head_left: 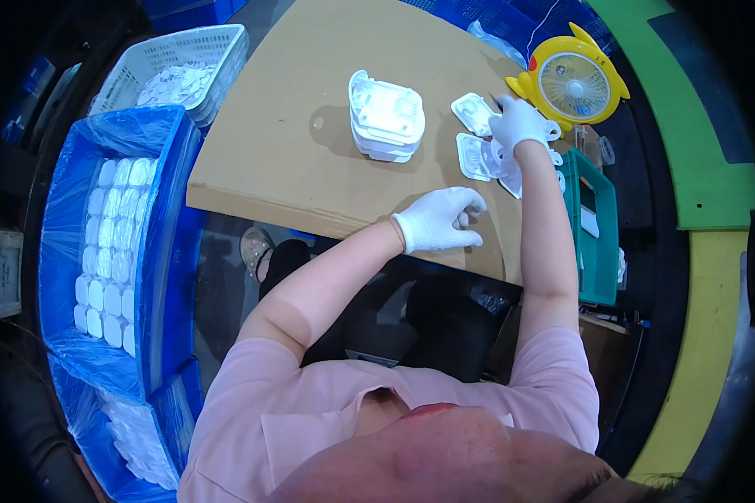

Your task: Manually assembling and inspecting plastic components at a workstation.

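R fingers [512, 113] curled over loose white parts [476, 156], grip unclear | L fingers [466, 210] half-curled, empty, on cardboard top [268, 151] | parts stack [386, 117] beyond L fingertips | best: take one pc, steady w/ L

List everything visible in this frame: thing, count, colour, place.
cardboard sheet: one, brown, centre worktop
stacked plastic parts: one pile, white, mid-sheet
loose plastic parts: a few, white, by the right hand
fan: one, yellow, upper right
blue crate: one, plastic-lined, rows of white parts, left
white basket: one, white parts, upper left
teal bin: one, right edge
left hand: white glove, on sheet, empty
right hand: white glove, touching loose parts
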Demonstrator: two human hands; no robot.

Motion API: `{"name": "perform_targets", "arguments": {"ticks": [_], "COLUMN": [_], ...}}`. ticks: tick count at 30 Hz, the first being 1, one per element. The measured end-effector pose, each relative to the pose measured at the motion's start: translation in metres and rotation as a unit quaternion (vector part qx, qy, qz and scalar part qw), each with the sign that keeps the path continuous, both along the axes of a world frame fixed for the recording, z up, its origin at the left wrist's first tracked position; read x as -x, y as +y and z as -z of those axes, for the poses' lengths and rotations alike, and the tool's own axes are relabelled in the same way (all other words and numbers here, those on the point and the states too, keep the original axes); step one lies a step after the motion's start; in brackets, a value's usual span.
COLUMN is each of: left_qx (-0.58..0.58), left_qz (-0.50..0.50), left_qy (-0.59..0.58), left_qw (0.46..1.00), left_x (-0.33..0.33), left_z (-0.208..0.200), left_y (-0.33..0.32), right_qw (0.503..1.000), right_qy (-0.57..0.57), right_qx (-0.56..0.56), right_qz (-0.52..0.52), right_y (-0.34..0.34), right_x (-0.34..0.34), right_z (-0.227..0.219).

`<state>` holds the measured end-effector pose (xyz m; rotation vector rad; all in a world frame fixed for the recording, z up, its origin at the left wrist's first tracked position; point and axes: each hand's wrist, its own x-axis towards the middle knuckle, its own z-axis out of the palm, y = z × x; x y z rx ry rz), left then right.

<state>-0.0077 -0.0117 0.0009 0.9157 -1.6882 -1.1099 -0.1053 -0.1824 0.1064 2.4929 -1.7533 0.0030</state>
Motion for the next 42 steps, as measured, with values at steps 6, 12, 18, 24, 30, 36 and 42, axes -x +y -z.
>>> {"name": "perform_targets", "arguments": {"ticks": [6,12,18,24,30,36,42], "left_qx": [0.003,0.026,0.270,0.276,0.141,0.009,-0.077], "left_qz": [-0.002,-0.040,-0.336,-0.240,-0.144,-0.111,-0.125], "left_qy": [-0.005,0.002,-0.094,-0.012,0.026,0.092,0.185], "left_qw": [1.000,0.999,0.898,0.931,0.979,0.989,0.972], "left_x": [-0.001,0.000,0.010,0.014,0.008,-0.005,0.004], "left_z": [-0.003,0.001,-0.001,-0.002,0.012,0.001,-0.015], "left_y": [-0.001,-0.002,0.008,-0.003,-0.004,-0.004,0.003], "right_qw": [0.988,0.990,0.951,0.761,0.729,0.741,0.858], "right_qy": [0.151,0.109,-0.249,-0.621,-0.639,-0.636,-0.492], "right_qx": [0.000,0.058,0.114,-0.187,-0.243,-0.204,-0.060], "right_qz": [-0.014,-0.066,-0.146,-0.009,-0.003,-0.077,-0.133], "right_y": [0.000,0.003,0.070,0.162,0.165,0.157,0.164], "right_x": [0.019,0.022,0.031,0.046,0.043,0.066,0.067], "right_z": [0.028,0.035,-0.005,0.009,0.031,0.053,0.058]}}
